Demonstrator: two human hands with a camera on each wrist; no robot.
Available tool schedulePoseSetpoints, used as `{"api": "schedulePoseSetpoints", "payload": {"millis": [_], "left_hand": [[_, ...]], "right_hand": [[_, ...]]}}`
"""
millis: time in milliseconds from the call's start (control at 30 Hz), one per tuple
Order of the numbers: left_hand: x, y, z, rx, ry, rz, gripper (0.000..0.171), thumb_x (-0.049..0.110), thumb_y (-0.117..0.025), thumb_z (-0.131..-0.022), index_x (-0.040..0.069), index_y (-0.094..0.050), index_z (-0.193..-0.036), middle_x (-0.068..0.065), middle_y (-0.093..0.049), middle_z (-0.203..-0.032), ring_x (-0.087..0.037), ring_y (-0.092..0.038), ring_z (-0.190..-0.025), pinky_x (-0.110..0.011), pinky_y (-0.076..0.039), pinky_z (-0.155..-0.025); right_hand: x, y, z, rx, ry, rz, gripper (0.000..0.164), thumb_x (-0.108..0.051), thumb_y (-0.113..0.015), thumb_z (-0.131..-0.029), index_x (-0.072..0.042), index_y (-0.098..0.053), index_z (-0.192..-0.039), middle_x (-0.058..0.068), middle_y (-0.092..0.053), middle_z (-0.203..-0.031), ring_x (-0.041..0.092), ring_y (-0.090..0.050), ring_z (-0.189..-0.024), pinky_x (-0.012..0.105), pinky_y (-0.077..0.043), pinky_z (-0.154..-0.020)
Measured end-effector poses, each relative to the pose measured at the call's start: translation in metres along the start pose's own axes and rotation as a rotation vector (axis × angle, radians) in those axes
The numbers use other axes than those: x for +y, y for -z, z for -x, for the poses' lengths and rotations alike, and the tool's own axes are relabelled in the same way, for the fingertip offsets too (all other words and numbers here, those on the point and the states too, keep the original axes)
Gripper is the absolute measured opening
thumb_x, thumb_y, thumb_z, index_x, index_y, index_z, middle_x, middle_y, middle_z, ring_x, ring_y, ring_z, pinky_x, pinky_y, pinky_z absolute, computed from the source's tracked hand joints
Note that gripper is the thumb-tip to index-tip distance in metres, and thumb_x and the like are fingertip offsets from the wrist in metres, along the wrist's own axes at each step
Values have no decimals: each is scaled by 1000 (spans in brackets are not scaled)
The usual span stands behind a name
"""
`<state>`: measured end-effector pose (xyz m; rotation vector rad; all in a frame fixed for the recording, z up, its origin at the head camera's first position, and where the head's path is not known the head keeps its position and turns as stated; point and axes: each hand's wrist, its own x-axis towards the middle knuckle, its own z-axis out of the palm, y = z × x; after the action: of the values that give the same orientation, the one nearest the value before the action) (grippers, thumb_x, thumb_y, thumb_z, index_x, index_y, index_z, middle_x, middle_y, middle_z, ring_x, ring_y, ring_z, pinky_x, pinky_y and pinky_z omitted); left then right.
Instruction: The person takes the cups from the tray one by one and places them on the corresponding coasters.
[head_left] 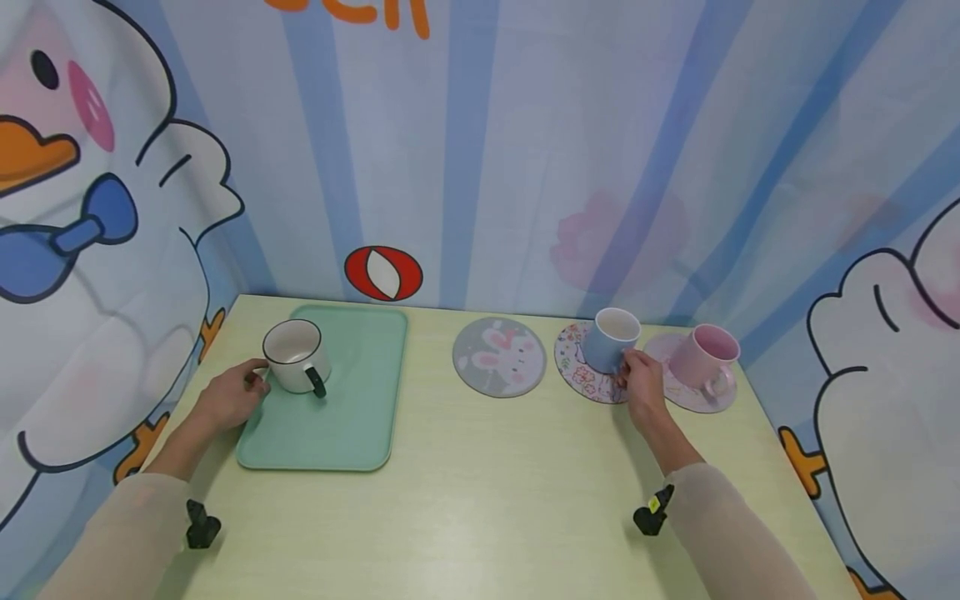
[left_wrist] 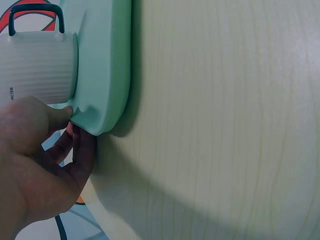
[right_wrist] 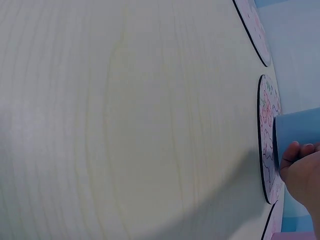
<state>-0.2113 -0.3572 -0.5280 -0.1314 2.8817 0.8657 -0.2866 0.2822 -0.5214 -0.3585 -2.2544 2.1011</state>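
Over my head view, a striped curtain [head_left: 510, 167] with cartoon ducks fills the background. Below it I have a pale wood tabletop [head_left: 487, 500], and on its left side the green tray [head_left: 330, 442].

To the tray's right I count three round coasters in a row: a grey one [head_left: 501, 358] with a rabbit on it, bare; a floral one [head_left: 588, 386]; and a pink one [head_left: 697, 402] at the far right.

The left hand [head_left: 231, 396] is at the tray's left edge, and my left wrist feed shows it closed to a pinch, thumb on the rim and fingers curled below. The right hand [head_left: 643, 382] is closed too, its bent fingers gripping the side of the blue cup [head_left: 609, 346]; I cannot tell how much of a handle lies behind them.

The white mug [head_left: 294, 360] stands upright on the tray, just beside the left thumb, its black handle turned away from that hand. The blue cup is at the floral coaster; I cannot make out whether its base touches. The pink cup [head_left: 699, 357] sits on the pink coaster, handle toward me, near the right hand but apart from it.
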Motion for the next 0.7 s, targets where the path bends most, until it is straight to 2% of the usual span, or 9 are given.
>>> {"api": "schedulePoseSetpoints", "payload": {"millis": [500,700], "left_hand": [[-2,-2,-2,-4,9,-8,47,15,-52,-108,-8,-45,-148,-30,-59,-122,-39,-57,-97,-56,-45,-84],[-2,-2,-2,2,12,-9,46,15,-52,-108,-7,-45,-148,-30,-59,-122,-39,-57,-98,-56,-45,-84]], "right_hand": [[6,-1,2,-1,-24,-26,37,-23,-35,-117,-2,-40,-86,6,-39,-83,23,-43,-79,38,-39,-77],[7,0,3,-23,-28,30,36,-24,-34,-117,-4,-42,-88,5,-41,-84,22,-43,-80,37,-39,-76]]}}
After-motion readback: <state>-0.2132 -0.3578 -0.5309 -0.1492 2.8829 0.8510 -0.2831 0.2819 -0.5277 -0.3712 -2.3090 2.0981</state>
